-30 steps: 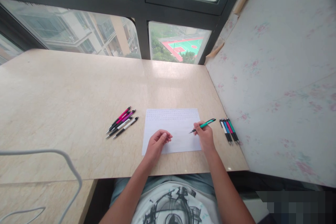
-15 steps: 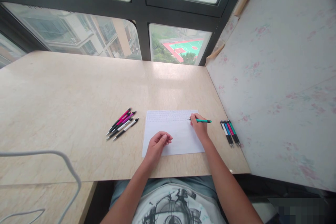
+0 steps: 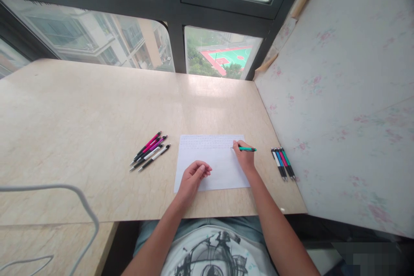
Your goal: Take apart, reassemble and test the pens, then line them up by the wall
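A white sheet of paper (image 3: 210,159) lies on the beige marble-pattern table (image 3: 97,108), with faint lines of writing along its top edge. My right hand (image 3: 245,157) is closed around a green pen (image 3: 247,149), the tip down on the sheet's upper right part. Curled loosely into a fist, my left hand (image 3: 193,175) rests on the lower left part of the paper and holds nothing.
Several pens in pink, purple, white and black (image 3: 150,151) lie left of the paper. Another group of pens (image 3: 282,162) lies to the right, near the flower-patterned wall panel (image 3: 339,95). A white wire frame (image 3: 64,207) sits at the front left. Windows run behind the table.
My right hand carried the green pen from the sheet's right middle up to its top right area, the tip now on the paper. The left hand stayed put.
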The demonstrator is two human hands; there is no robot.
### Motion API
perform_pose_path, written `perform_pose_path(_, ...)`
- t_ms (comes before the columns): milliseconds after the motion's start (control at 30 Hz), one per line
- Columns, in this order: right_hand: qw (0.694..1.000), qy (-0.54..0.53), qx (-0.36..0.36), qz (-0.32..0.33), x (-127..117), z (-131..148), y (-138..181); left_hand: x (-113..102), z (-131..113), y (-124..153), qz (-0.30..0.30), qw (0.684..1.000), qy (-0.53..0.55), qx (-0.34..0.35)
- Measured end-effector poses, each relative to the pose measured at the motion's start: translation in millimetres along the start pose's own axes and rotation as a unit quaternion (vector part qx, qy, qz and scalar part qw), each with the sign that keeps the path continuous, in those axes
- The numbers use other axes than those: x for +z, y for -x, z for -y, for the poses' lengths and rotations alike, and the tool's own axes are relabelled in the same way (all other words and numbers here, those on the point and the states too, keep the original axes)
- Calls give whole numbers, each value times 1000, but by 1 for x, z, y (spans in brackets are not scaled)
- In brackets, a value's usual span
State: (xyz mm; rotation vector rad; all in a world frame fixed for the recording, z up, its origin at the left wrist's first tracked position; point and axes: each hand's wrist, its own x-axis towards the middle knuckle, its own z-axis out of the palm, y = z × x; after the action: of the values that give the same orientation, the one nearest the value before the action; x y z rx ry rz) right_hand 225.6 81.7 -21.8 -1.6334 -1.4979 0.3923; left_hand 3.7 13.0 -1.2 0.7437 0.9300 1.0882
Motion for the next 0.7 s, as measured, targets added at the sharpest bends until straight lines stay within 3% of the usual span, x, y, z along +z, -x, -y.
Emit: perform_pose_path(700,999,33,0,-26,0,0,1,2,-3,2,1,1000,7,7)
